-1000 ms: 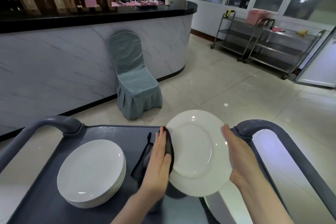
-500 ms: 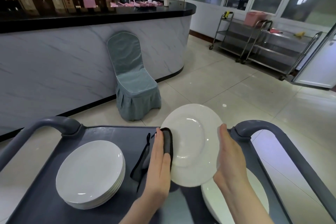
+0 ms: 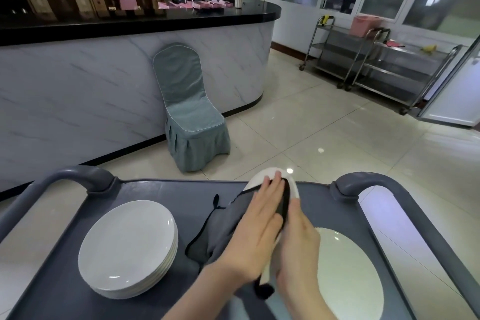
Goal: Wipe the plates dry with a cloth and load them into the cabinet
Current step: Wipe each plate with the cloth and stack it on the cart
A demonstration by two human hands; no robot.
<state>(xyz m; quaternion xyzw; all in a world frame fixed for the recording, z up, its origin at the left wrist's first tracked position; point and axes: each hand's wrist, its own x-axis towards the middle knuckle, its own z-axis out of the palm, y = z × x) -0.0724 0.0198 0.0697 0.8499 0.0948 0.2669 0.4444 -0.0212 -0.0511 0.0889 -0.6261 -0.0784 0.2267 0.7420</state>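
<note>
While the wiping is going on, left stack: a stack of plates (image 3: 128,249) is sitting on the cart (image 3: 65,280), well apart from both hands.
Cloth: the dark cloth (image 3: 220,234) is hanging from under the left palm.
Left hand: the left hand (image 3: 255,236) is lying flat, fingers straight, pressing the cloth onto the plate's left face.
Plate: the plate (image 3: 294,187) is standing on edge between both palms, its long axis running away from the person.
Right hand: the right hand (image 3: 298,247) is bracing the opposite face with straight fingers, probably steadying it.
Right plate: another plate (image 3: 348,275) is lying just beside it.
</note>
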